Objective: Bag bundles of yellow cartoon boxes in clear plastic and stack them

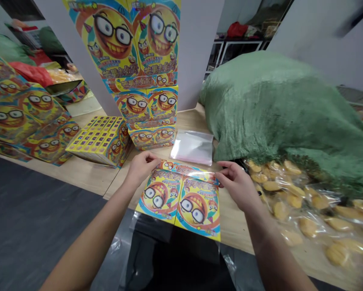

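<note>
A colourful box (181, 198) with two yellow cartoon faces in glasses lies at the near edge of the wooden table, its printing upside down to me. Clear plastic film shows along its near edge. My left hand (143, 165) pinches the box's far left corner between thumb and fingers. At the far right corner, my right hand (234, 182) has its thumb and fingers closed on the edge. Just beyond the box lies a stack of clear plastic bags (192, 146).
Matching boxes (146, 103) stand stacked behind, with a carton of small boxes (99, 139) beside them. More boxes (26, 117) are at the left. A green woven sack (278, 105) and wrapped yellow pieces (308, 226) lie at the right.
</note>
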Tool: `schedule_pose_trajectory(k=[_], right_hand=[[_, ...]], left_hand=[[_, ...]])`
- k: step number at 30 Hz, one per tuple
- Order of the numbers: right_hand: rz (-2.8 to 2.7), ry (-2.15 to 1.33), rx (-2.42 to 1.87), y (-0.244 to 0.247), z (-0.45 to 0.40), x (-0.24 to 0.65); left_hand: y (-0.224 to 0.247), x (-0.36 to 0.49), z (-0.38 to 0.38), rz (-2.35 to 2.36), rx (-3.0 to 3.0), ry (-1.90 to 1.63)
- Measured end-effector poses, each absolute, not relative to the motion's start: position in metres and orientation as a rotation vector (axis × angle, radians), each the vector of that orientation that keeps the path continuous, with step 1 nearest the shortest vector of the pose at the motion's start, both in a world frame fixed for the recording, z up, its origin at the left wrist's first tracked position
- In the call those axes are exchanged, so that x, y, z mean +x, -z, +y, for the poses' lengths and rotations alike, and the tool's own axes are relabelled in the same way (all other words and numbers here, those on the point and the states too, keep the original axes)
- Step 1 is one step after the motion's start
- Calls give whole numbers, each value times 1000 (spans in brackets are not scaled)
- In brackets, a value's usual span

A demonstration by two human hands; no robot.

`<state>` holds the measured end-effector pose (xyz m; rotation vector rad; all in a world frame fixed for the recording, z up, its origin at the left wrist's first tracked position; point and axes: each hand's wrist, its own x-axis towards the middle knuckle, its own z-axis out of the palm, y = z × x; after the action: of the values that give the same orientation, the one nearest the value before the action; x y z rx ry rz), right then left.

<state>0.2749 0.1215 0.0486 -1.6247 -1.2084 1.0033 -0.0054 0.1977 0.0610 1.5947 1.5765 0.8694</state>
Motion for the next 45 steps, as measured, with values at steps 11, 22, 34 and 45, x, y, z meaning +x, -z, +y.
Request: schedule_pose_trajectory(k=[11,22,34,45], right_hand=[[-1089,-1089,-1534,-54,120,271],[-1086,-1040,-1419,-73,111,272],[-1108,-1098,-1585,-53,120,276],[-1162,-1028,-1604,-54,120,272]], left_hand=[[-63,-6,195,1483,1491,-872],[-93,-4,182,1444,1488,-1028],[-74,-2,192,1530,1490,-866],[-67,-6,196,1527,1469,-872]])
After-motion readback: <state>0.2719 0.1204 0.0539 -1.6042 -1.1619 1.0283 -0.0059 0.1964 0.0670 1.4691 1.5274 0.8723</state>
